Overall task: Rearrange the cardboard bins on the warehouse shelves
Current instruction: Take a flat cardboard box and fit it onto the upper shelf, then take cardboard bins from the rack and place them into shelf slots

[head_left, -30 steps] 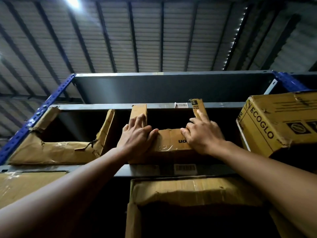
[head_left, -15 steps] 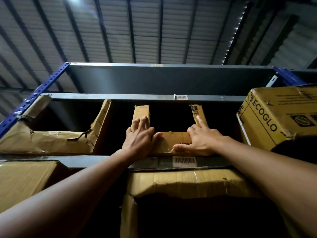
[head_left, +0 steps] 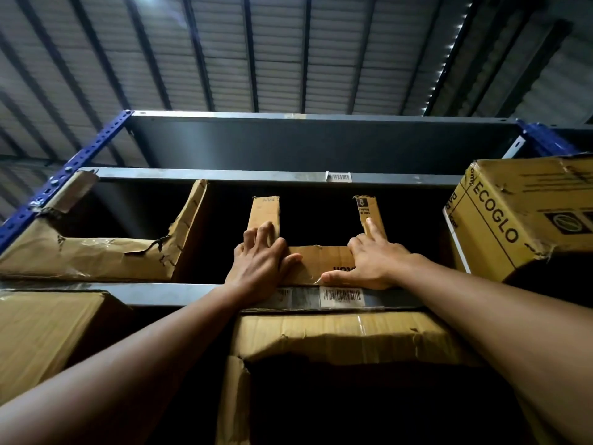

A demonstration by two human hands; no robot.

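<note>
Both hands are up on the middle cardboard bin [head_left: 321,261], which sits on the upper shelf [head_left: 160,293] with its front right at the shelf lip. The left hand [head_left: 256,268] lies flat on the bin's left corner, fingers [head_left: 266,229] straight up the left flap, thumb spread onto the low front wall. The right hand [head_left: 372,264] presses the right corner, index finger up the right flap and thumb stretched along the bottom edge. Neither hand is wrapped round anything, just flat pressing.

I count five cardboard pieces. Three are up top: a torn bin [head_left: 96,258] on the left (front wall ripped and creased), the middle bin, and a printed ECOGLO box [head_left: 526,220] on the right, tilted and jutting out. Two plain boxes sit underneath, one in the centre [head_left: 337,335] and one on the left [head_left: 41,332].

There are two barcode labels, one [head_left: 341,296] under the hands and one [head_left: 338,177] on the shelf above. The shelves are grey metal, the upright [head_left: 64,175] is blue with holes, and the roof overhead is ribbed.
</note>
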